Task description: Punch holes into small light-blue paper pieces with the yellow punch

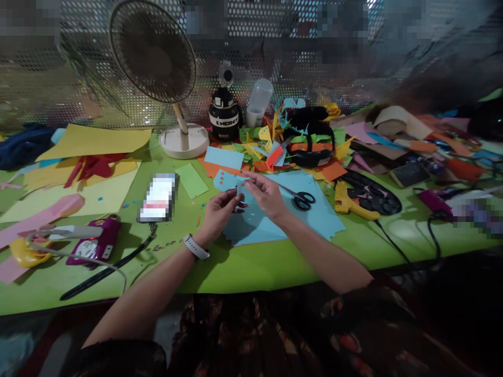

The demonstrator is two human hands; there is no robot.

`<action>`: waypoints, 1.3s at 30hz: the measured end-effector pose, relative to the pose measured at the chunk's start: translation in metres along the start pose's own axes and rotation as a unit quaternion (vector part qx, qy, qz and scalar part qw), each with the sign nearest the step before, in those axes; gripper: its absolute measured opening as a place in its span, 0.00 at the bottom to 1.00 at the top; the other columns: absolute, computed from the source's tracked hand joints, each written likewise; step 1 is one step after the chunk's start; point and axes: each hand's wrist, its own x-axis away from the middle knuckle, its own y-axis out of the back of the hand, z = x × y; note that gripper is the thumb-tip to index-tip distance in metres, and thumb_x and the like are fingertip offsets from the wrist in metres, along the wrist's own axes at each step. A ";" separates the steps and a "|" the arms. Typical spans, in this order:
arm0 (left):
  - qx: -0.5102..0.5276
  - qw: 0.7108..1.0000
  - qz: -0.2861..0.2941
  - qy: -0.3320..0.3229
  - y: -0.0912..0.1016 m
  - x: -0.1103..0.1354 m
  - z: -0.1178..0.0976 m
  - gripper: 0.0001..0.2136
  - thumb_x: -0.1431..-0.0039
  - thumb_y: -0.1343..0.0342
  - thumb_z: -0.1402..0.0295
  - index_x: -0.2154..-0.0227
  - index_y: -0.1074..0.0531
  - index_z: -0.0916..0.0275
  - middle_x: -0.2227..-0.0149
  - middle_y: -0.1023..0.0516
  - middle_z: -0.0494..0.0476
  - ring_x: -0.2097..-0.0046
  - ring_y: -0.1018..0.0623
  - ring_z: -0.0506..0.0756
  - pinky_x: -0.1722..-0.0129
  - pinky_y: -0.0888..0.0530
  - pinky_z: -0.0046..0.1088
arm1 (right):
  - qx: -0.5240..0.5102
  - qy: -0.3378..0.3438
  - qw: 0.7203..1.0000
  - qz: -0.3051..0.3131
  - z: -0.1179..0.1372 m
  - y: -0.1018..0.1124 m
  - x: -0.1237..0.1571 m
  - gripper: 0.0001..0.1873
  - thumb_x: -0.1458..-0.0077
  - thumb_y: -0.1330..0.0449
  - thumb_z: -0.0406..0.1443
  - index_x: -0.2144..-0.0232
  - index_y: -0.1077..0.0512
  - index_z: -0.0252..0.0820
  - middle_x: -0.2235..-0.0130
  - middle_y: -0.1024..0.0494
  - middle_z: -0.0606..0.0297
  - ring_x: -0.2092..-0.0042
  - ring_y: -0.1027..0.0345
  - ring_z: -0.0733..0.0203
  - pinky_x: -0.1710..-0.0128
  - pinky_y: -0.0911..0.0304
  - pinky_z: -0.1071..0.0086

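Observation:
My left hand (221,212), with a pale watch band on the wrist, has its thumb and fingers pinched together over blue paper sheets (283,222). My right hand (268,196) is close beside it, its fingers also drawn together at the tips. Whatever is between the fingertips is too small to make out. Just beyond them is a light blue paper piece (222,179) with small orange diamonds; whether a finger touches it I cannot tell. Black-handled scissors (304,200) lie on the blue sheets, right of my right hand.
A phone (157,196) and a purple power socket (96,241) lie to the left. Behind stand a fan (184,141), a black bottle (223,118) and a heap of coloured paper scraps (271,149). At right rests a yellow glue gun (346,201) with its cord.

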 end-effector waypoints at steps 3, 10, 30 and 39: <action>0.004 1.000 0.004 0.000 0.000 0.000 0.000 0.19 0.56 0.30 0.59 0.62 0.22 0.63 0.70 0.20 0.52 0.70 0.20 0.51 0.70 0.24 0.26 | -0.006 -0.008 1.000 0.005 0.002 -0.001 0.000 0.22 0.45 0.39 0.44 0.50 0.25 0.44 0.61 0.20 0.63 0.56 0.27 0.58 0.51 0.34 0.61; -0.014 1.000 0.012 -0.011 0.001 0.000 0.002 0.19 0.54 0.30 0.58 0.60 0.21 0.63 0.66 0.19 0.54 0.69 0.20 0.50 0.68 0.23 0.27 | 0.012 -0.017 1.000 0.000 0.002 -0.005 0.001 0.23 0.49 0.36 0.45 0.52 0.25 0.41 0.63 0.21 0.64 0.59 0.28 0.61 0.53 0.33 0.64; -0.020 1.000 0.016 -0.014 0.001 -0.002 0.004 0.19 0.55 0.30 0.59 0.61 0.21 0.63 0.68 0.19 0.54 0.70 0.21 0.50 0.69 0.23 0.27 | -0.027 -0.030 0.999 0.010 0.001 -0.006 0.000 0.27 0.49 0.36 0.49 0.49 0.27 0.44 0.63 0.22 0.64 0.58 0.28 0.59 0.54 0.33 0.63; -0.016 1.000 0.016 -0.016 0.003 -0.003 0.003 0.19 0.57 0.29 0.58 0.64 0.22 0.64 0.70 0.20 0.53 0.70 0.20 0.52 0.69 0.23 0.28 | -0.032 0.096 0.989 -0.106 0.017 0.010 -0.011 0.19 0.42 0.43 0.52 0.59 0.26 0.46 0.62 0.21 0.64 0.55 0.28 0.61 0.50 0.34 0.64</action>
